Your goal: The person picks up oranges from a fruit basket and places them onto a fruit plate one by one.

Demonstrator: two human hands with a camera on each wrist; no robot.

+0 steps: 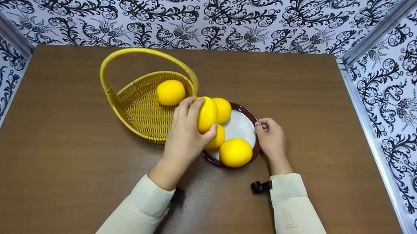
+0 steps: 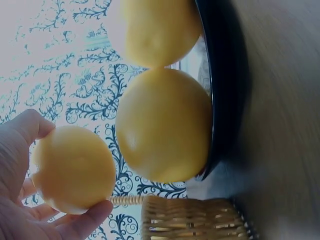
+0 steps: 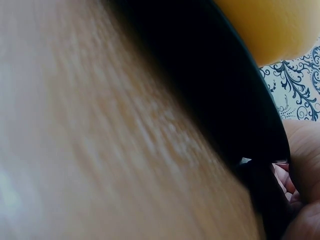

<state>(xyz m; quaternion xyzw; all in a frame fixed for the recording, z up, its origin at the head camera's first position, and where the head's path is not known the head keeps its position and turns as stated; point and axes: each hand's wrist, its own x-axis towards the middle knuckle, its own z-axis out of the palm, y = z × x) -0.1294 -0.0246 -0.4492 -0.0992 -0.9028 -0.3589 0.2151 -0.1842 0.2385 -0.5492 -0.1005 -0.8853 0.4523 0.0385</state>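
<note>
My left hand (image 1: 187, 138) grips a smooth yellow fruit (image 1: 208, 116) between thumb and fingers. In the left wrist view the held fruit (image 2: 74, 170) is up beside another yellow fruit (image 2: 162, 125) on the plate. The plate (image 1: 244, 126) is white inside with a dark brown rim and bears three yellow fruits, one at the back (image 1: 223, 110), one at the front (image 1: 235, 153) and one partly hidden by the left hand. My right hand (image 1: 272, 139) pinches the plate's right rim. To the left stands a yellow wicker basket (image 1: 142, 116) with one yellow fruit (image 1: 170, 92) inside.
The basket's tall arched handle (image 1: 149, 51) rises over its back. Everything stands on a brown wooden table (image 1: 70, 180). Patterned black-and-white panels (image 1: 157, 11) border its back and sides. Small black devices (image 1: 261, 187) sit at both wrists.
</note>
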